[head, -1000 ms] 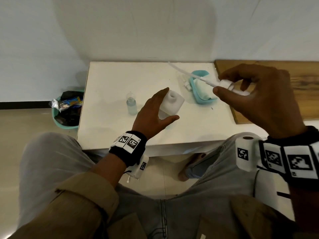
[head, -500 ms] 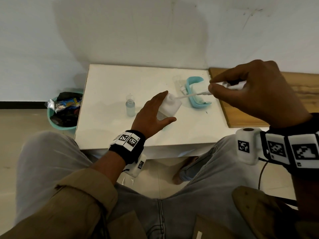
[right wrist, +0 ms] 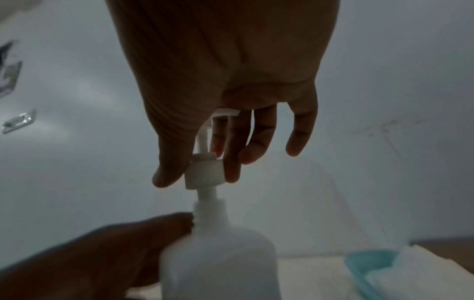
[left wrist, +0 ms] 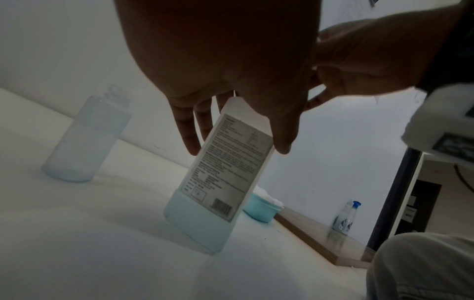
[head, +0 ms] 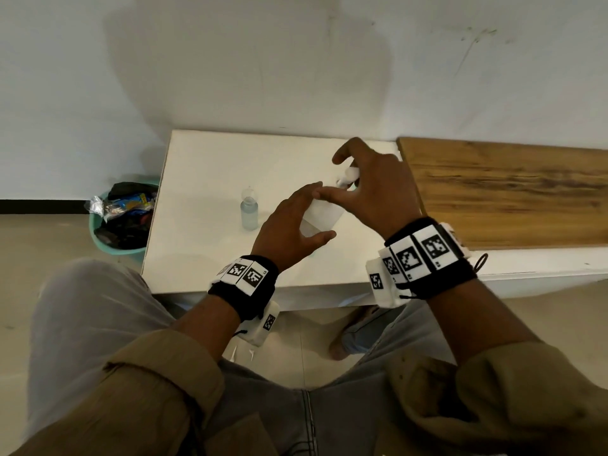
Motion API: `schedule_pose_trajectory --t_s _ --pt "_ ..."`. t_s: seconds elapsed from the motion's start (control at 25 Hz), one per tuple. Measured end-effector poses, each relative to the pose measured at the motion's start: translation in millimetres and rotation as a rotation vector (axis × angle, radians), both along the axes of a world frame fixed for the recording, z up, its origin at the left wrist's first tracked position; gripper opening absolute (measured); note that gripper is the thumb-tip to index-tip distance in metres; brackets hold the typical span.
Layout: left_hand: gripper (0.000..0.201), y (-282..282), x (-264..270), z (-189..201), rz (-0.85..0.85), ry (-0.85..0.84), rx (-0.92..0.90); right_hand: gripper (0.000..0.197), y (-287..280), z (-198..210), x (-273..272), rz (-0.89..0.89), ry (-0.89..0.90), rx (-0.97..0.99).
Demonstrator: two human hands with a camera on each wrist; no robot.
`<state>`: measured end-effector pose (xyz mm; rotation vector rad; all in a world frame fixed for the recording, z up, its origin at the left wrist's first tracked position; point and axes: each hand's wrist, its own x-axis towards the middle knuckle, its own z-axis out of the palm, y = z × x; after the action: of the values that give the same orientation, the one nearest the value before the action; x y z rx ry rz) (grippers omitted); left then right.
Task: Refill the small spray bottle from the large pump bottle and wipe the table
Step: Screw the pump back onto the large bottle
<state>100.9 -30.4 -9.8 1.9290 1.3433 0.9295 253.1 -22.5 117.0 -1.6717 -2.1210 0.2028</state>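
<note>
At frame centre the left hand (head: 289,225) grips the pump bottle (left wrist: 220,182); the right hand (right wrist: 231,101) pinches the pump collar (right wrist: 204,174) above its neck, unscrewed. The uncapped spray bottle (head: 249,213) stands left; wiping remains.

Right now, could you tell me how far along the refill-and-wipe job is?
Done: the small spray bottle stands uncapped, holding pale liquid. In hand: the left hand grips the large pump bottle while the right hand pinches the pump head, its collar above the neck. Left: capping and wiping the table.
</note>
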Motion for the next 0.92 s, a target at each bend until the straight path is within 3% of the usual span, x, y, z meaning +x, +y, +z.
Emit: schedule_pose_trajectory --t_s 0.28,0.44,0.68,0.92 --pt "0.080 -8.9 0.8 -5.2 0.017 -0.080 -0.039 0.065 -10.1 -49.7 -3.0 -0.100 0.385 0.010" --pt "0.078 -10.2 -0.1 -1.0 0.013 -0.137 -0.057 0.038 -11.9 -74.5 -2.5 -0.088 0.631 -0.027" --pt "0.075 -12.9 0.2 4.9 0.021 -0.151 -0.079 0.027 -16.1 -85.3 1.7 -0.028 0.716 -0.019" --pt "0.072 -17.2 0.6 9.3 0.070 -0.147 -0.107 0.042 -10.6 -89.6 -8.3 -0.123 0.680 0.021"
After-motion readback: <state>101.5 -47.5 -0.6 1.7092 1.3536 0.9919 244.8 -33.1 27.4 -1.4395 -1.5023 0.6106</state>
